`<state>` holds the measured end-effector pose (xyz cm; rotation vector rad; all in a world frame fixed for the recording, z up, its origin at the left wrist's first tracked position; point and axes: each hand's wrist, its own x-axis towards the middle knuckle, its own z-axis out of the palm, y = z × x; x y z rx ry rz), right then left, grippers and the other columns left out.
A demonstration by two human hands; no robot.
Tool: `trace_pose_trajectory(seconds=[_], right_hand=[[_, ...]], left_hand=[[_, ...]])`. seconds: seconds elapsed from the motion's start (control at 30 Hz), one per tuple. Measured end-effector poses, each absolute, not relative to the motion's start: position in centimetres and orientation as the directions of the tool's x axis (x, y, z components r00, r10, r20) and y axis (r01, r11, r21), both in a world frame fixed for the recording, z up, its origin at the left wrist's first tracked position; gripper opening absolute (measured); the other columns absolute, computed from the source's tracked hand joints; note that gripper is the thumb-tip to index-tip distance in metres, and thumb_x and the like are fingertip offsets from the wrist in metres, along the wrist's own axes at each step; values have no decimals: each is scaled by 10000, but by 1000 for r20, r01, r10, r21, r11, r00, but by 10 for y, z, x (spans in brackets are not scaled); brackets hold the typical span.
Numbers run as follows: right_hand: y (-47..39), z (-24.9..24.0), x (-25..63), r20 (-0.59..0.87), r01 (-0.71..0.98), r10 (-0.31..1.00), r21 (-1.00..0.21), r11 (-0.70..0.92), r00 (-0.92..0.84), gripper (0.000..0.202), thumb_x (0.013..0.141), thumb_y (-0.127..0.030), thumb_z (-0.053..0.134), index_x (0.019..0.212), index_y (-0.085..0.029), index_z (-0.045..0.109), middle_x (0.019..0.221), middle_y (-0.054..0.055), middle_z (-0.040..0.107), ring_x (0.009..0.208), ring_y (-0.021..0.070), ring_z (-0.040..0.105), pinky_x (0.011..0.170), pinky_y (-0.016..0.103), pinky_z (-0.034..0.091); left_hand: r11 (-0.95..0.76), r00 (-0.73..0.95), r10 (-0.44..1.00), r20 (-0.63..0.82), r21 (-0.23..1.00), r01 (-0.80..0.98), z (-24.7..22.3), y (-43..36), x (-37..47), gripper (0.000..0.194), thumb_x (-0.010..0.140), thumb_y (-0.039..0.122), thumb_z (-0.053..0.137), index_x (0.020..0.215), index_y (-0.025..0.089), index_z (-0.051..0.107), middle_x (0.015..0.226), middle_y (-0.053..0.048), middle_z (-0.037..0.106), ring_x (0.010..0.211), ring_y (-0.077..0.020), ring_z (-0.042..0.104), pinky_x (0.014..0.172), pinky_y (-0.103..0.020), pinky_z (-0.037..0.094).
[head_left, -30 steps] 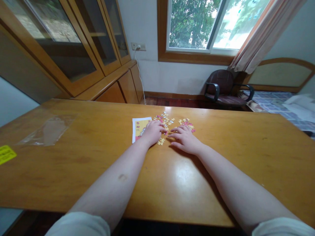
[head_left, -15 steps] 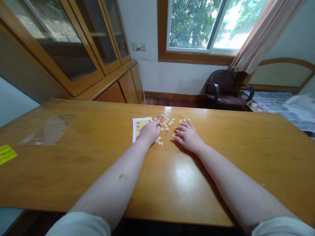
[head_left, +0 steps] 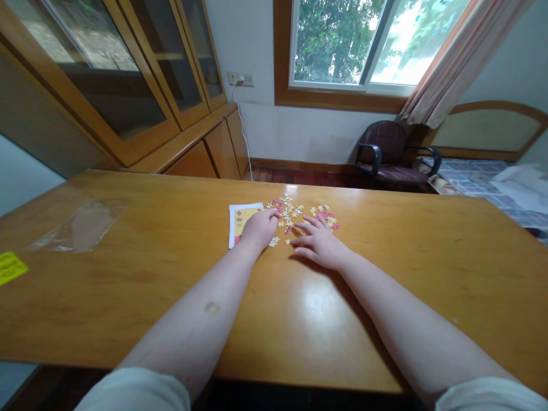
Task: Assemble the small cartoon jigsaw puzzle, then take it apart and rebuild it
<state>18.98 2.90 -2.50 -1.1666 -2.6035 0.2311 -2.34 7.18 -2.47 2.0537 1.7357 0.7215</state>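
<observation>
Left hand (head_left: 257,230) palm down, fingers loosely curled, fingertips among puzzle pieces (head_left: 287,211), grip on any piece impossible to tell. Right hand (head_left: 319,245) flat, fingers spread wide, holding nothing, fingertips at edge of pieces. Picture card (head_left: 238,220) partly under left hand. Loose piece (head_left: 273,242) between hands on bench (head_left: 128,285). Clear plastic bag (head_left: 81,225) and yellow label (head_left: 9,267) well left of left hand.
</observation>
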Motion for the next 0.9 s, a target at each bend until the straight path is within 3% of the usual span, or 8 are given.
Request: trace_pose_trajectory(seconds=[0.17, 0.33, 0.53, 0.63, 0.77, 0.9], right_hand=[[41, -34, 197, 397, 786, 794, -235, 572, -460, 287, 901, -406, 559, 774, -236, 752, 1019, 49, 704, 1148, 276, 515, 1119, 563, 210], [41, -36, 196, 448, 770, 773, -245, 589, -448, 231, 886, -382, 587, 793, -232, 737, 1001, 44, 705, 1104, 252, 542, 1121, 535, 233], [42, -36, 196, 455, 759, 769, -260, 597, -449, 203, 881, -369, 597, 815, -236, 735, 1004, 41, 705, 1105, 253, 544, 1127, 537, 223], [43, -37, 196, 455, 753, 768, -269, 601, -451, 197, 882, -365, 596, 824, -239, 736, 1009, 44, 704, 1105, 253, 543, 1126, 546, 220], [44, -38, 197, 470, 748, 763, -274, 604, -443, 206, 882, -374, 595, 816, -240, 738, 1000, 48, 705, 1097, 256, 548, 1119, 551, 231], [42, -36, 196, 438, 728, 752, -266, 632, -493, 230, 896, -399, 570, 919, -252, 746, 1057, 56, 690, 1137, 268, 521, 1108, 553, 247]], left_hand=[[-142, 90, 988, 128, 493, 858, -19, 68, -22, 306, 835, 242, 409, 933, 258, 698, 978, -15, 730, 916, -232, 646, 746, -304, 477], [-101, 91, 995, 48, 279, 955, -9, 62, -18, 327, 862, 321, 397, 815, 209, 701, 874, -93, 726, 820, -271, 654, 686, -329, 465], [-219, 220, 975, 15, 200, 955, -6, 58, -16, 317, 851, 292, 393, 814, 199, 694, 843, -102, 718, 786, -269, 649, 655, -329, 446], [-315, 321, 947, 6, 220, 923, -7, 55, -15, 305, 847, 295, 404, 783, 199, 687, 822, -89, 712, 763, -252, 638, 662, -323, 440], [-453, 480, 877, 25, 379, 807, -10, 54, -14, 277, 832, 257, 413, 805, 215, 686, 843, -45, 712, 775, -214, 624, 684, -293, 446], [-449, 451, 883, 132, 522, 725, -14, 60, -18, 286, 822, 216, 412, 892, 220, 688, 928, -20, 717, 875, -200, 628, 756, -280, 462]])
